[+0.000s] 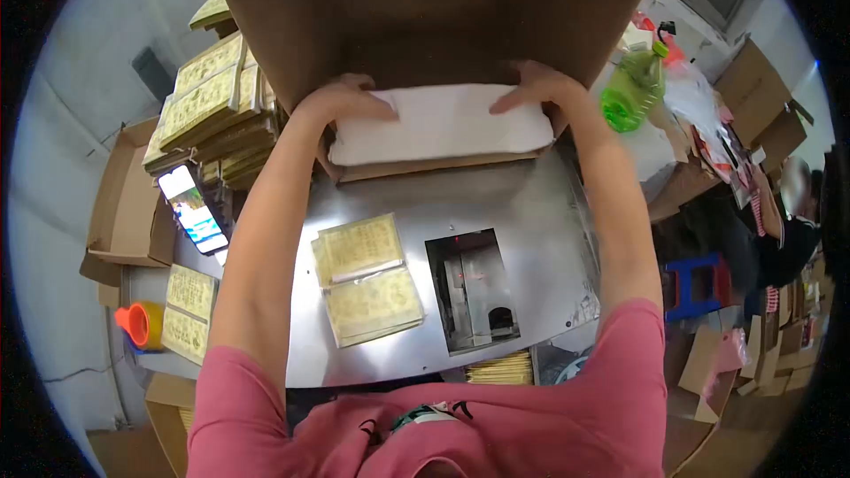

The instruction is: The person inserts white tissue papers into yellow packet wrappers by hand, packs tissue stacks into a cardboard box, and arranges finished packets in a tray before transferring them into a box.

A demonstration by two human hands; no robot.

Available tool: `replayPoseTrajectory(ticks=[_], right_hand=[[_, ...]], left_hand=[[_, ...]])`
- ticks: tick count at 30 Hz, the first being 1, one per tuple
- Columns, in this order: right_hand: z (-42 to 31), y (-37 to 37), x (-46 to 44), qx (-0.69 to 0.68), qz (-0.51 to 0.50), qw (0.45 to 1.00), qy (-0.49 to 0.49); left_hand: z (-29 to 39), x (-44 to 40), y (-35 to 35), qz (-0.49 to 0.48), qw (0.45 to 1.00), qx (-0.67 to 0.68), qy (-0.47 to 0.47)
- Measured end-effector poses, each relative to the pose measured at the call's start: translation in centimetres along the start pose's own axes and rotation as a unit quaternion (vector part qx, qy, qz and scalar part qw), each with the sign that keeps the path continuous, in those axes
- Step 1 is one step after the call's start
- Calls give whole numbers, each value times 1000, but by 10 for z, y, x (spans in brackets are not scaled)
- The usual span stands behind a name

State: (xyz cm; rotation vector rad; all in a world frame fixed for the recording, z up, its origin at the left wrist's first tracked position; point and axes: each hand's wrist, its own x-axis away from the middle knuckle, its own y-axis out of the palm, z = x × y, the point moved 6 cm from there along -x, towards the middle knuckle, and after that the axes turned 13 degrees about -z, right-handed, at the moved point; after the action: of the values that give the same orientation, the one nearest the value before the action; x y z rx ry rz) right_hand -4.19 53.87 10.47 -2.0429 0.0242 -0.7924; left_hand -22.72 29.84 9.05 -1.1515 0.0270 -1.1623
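A large brown cardboard box point(425, 0) stands at the far side of the metal table, its open side facing me. Inside its lower part lies a white block or sheet point(443, 124). My left hand point(354, 99) rests on the white piece's left end, thumb stretched over its top. At the right end, my right hand point(536, 88) touches it in the same way, thumb pointing inward. The other fingers of both hands are partly hidden in the box's shadow. Nearer me, yellow printed packets point(367, 279) lie on the metal surface beside a rectangular opening point(474, 290).
Stacked yellow bundles point(212, 97) and a lit phone point(192, 210) stand at the left, with an orange tape roll point(142, 325) below. A green bottle point(633, 88) is at the right. Another person point(792, 243) is at the far right, near a blue stool point(695, 286).
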Motion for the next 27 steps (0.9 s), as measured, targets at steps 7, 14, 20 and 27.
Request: replayPoseTrajectory(ticks=[7, 14, 20, 27], right_hand=[[-10, 25, -22, 52, 159, 984, 58], [-25, 68, 17, 67, 294, 953, 12], [-14, 73, 59, 109, 325, 938, 52], [145, 177, -16, -199, 573, 790, -91]], left_hand=[[-20, -55, 12, 185, 982, 20, 17], [-15, -11, 54, 200, 973, -117, -14], [-33, -34, 63, 172, 951, -257, 26], [-10, -5, 65, 218, 961, -161, 52]])
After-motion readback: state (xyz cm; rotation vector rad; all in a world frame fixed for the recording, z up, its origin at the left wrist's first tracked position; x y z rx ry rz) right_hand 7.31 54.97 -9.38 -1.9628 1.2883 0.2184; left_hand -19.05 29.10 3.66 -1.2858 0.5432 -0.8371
